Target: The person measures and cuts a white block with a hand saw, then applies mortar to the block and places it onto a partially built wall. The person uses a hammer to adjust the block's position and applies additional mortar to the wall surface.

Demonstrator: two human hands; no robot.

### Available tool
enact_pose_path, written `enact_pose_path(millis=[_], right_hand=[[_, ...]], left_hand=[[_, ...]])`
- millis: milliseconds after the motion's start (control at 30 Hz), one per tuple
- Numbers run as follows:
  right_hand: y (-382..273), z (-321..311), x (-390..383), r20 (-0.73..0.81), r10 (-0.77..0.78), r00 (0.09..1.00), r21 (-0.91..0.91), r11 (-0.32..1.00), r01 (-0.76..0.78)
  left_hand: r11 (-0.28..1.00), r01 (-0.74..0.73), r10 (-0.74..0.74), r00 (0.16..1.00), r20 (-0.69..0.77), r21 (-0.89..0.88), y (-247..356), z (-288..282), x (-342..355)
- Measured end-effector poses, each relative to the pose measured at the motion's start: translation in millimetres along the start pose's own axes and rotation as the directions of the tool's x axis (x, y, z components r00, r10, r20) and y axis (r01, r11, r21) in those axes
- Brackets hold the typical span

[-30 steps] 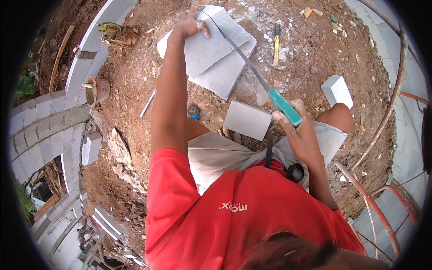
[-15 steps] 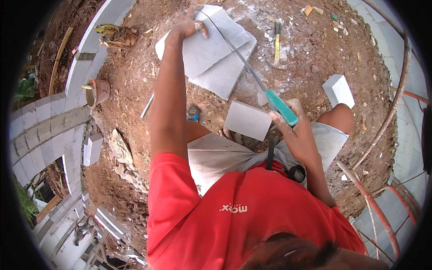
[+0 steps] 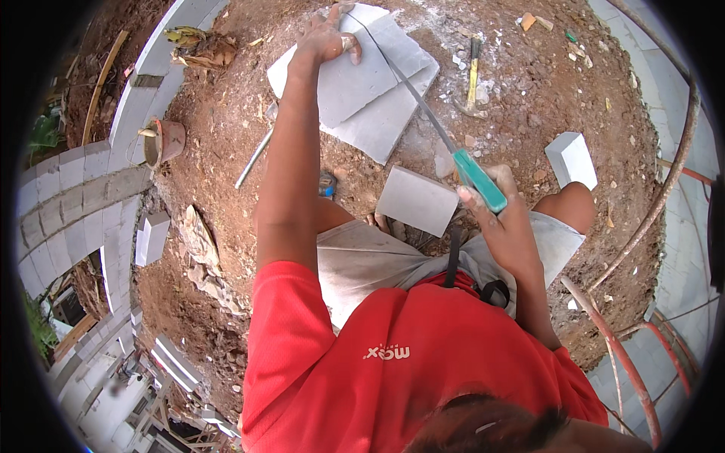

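Note:
My right hand, at centre right, is closed round the green handle of a handsaw. The saw's long thin blade runs up and left across a pale grey block, its far end near my left hand. That block lies on a second flat, pale slab, which rests on the dirt. My left hand presses on the block's upper left part with fingers spread and the thumb apart. How deep the blade sits in the block I cannot tell.
A yellow-handled hammer lies right of the slabs. Cut blocks stand near my legs and at right. A blue tape measure, a metal rod and a bucket are leftward. Block walls and bent pipes flank the ground.
The whole view has shifted slightly, so the ground things sit a little farther right. My hands and the saw keep nearly the same places on the block.

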State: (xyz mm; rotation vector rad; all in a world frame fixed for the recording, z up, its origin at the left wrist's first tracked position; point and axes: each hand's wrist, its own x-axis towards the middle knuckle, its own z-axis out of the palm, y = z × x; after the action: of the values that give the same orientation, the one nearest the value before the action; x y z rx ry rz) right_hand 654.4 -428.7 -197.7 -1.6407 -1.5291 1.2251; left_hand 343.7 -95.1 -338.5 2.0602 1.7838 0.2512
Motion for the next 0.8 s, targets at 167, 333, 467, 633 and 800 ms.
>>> enact_pose_path(millis=[167, 333, 467, 633, 800], right_hand=[[5, 37, 121, -0.014, 0.048, 0.999, -0.161, 0.986, -0.050], [10, 3, 8, -0.007, 0.004, 1.000, -0.056, 0.998, -0.005], [5, 2, -1, 0.014, 0.034, 0.999, 0.034, 0.999, -0.034], [-1, 39, 135, -0.011, 0.029, 1.000, -0.149, 0.988, -0.031], [25, 23, 21, -0.061, -0.057, 0.997, -0.051, 0.997, 0.054]], left_hand=[[0.996, 0.023, -0.016, 0.997, -0.080, 0.087, 36, -2, -22], [0.996, 0.088, -0.089, 0.994, 0.065, 0.024, 10, -15, -2], [0.994, 0.095, -0.098, 0.994, 0.046, 0.060, 24, -18, -15], [0.990, 0.110, -0.107, 0.994, -0.036, 0.090, 54, -8, -29], [0.992, 0.095, -0.103, 0.989, 0.103, 0.083, 1, -16, -2]])
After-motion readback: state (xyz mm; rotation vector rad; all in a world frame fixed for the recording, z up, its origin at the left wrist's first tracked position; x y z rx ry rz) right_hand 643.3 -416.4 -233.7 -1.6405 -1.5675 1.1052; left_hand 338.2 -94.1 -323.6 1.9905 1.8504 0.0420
